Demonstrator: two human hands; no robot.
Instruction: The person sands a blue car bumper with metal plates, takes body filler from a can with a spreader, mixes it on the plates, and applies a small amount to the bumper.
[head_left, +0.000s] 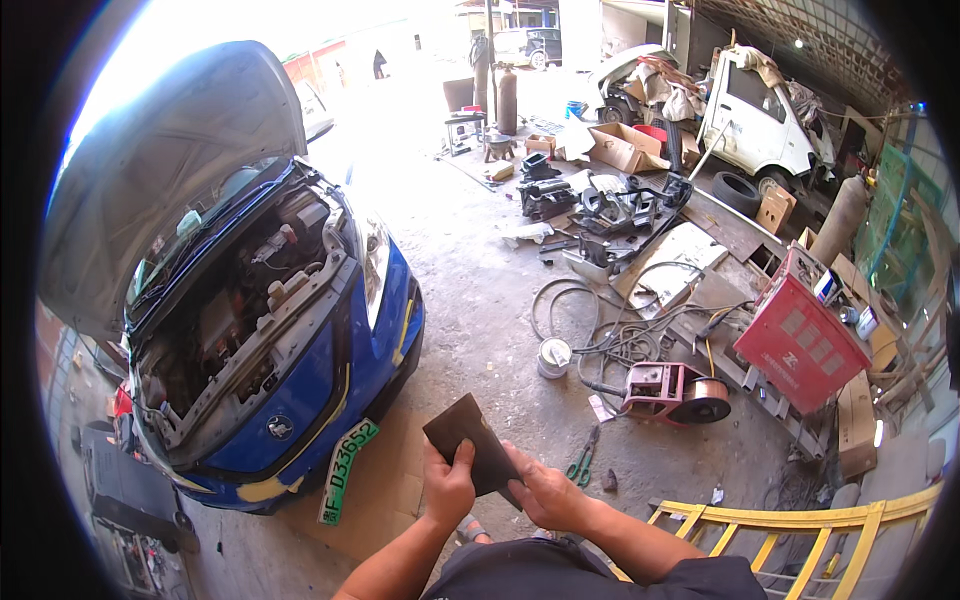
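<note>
In front of my body I hold up a dark brown, flat rectangular sheet, which looks like sandpaper. My left hand grips its lower left part, thumb on the face towards me and fingers hidden behind. At the lower right edge my right hand pinches the sheet between thumb and fingers. The sheet is tilted, its top leaning left. Close by on the left stands a blue car with its hood raised and the engine bay exposed; yellowish patches mark its front bumper.
Green-handled shears lie on the floor to the right. Beyond are a wire feeder with a spool, coiled cables, a can and a red machine. A yellow ladder lies at lower right. Car parts litter the floor farther off.
</note>
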